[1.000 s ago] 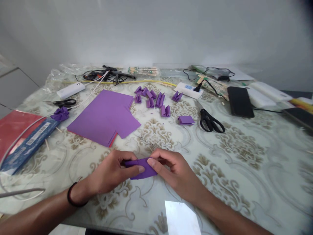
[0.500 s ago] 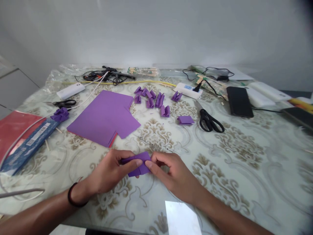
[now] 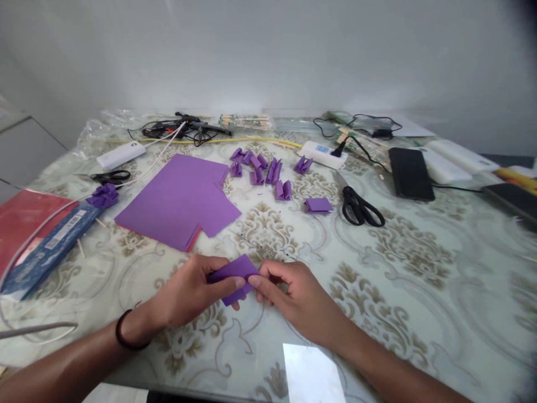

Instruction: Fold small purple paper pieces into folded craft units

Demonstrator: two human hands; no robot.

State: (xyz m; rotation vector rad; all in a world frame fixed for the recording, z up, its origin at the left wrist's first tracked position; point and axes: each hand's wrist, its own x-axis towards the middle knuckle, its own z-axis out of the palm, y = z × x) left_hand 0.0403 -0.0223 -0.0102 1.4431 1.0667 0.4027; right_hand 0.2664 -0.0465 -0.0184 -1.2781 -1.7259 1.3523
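Note:
A small folded piece of purple paper (image 3: 240, 267) is held between both hands near the front of the table. My left hand (image 3: 201, 291) grips its left side, thumb on top and fingers underneath. My right hand (image 3: 293, 299) pinches the right edge between thumb and bent fingers. Beyond them lies a stack of purple paper sheets (image 3: 168, 196), with red showing at its lower edge. Several folded purple paper pieces (image 3: 283, 190) stand farther back, and a flatter folded piece (image 3: 319, 205) lies to their right.
Black-handled scissors (image 3: 359, 207) lie right of the folded pieces, near a white power strip (image 3: 323, 155) and a black phone (image 3: 411, 173). On the left are a red and blue packet (image 3: 50, 240), a crumpled purple piece (image 3: 103, 196), other scissors (image 3: 111, 177) and a white power bank (image 3: 121, 155).
The held purple paper has tilted slightly, its upper corner shifting left and up. Both hands stay in nearly the same place, still gripping it. The other things have not moved.

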